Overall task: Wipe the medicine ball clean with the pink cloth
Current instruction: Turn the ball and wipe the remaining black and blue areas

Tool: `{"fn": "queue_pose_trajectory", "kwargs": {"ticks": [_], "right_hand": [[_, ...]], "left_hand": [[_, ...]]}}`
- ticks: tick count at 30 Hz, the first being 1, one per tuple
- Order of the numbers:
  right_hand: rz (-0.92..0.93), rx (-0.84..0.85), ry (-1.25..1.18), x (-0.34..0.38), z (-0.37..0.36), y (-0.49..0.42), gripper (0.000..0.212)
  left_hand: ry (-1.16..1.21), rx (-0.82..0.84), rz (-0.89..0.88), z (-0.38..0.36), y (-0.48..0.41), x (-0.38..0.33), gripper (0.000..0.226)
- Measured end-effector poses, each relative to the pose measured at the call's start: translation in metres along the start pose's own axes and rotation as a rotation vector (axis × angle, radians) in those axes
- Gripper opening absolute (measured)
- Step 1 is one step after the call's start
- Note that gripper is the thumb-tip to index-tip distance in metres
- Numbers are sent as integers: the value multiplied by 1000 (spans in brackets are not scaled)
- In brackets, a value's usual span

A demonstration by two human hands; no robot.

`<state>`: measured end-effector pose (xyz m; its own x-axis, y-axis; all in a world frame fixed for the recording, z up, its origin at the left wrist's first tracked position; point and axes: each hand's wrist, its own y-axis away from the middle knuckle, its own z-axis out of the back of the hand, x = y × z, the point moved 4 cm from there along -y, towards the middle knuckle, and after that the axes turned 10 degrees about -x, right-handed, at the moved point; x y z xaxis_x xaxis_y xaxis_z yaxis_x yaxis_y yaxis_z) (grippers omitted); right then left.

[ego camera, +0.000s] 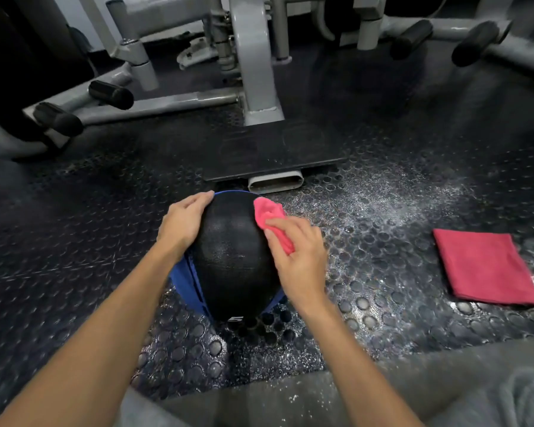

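Pink cloth (269, 214) partly beneath right hand (299, 257)

Dim — floor glare, warped edges.

A single wide-angle view from the person's head looks forward and steeply down at the studded rubber floor (383, 266), which fills most of the frame. Both forearms run up from the bottom edge to the left hand (182, 221) and right hand (299, 257), close below the lens near the middle. The grey machine frame (259, 72) stands farther off along the top edge.
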<state>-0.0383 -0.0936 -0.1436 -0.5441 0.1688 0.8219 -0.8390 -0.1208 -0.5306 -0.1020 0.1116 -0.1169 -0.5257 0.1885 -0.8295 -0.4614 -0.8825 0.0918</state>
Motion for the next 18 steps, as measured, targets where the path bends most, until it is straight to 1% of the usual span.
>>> {"fn": "queue_pose_trajectory", "kwargs": {"ticks": [1,2,3,6,7,8,9,12,13,14,15,16,18], "right_hand": [[-4,-8,1,-5,-1,2,21],[-48,-28,-5,-15,-2,2,20],[-129,-53,-15,-26,-2,2,18],[-479,-70,1,-57,-5,2,11],[-527,-74,1,-57,-5,3,11],[-503,-83,-2,-49,-6,4,12],[-429,-89,-7,-35,-7,4,13],[-97,-65,26,13,-12,12,15],[18,-57,49,20,-11,16,17],[92,-53,56,19,-10,19,18],[100,-52,37,12,-8,17,18],[33,-52,3,0,-6,14,17],[-223,-45,-21,-33,-5,8,13]], "left_hand": [[17,12,8,1,-3,6,41],[26,22,14,2,-3,9,42],[43,24,17,4,0,9,42],[98,10,38,9,4,10,40],[111,8,43,10,4,11,40],[121,10,45,11,3,12,41],[135,10,52,12,2,13,43],[161,-17,79,14,-4,21,48],[174,-17,83,14,-3,22,48],[184,-13,85,14,-2,22,49],[188,-11,84,14,-2,23,49],[187,-14,82,13,-3,25,49],[192,-29,71,10,-6,23,46]]}}
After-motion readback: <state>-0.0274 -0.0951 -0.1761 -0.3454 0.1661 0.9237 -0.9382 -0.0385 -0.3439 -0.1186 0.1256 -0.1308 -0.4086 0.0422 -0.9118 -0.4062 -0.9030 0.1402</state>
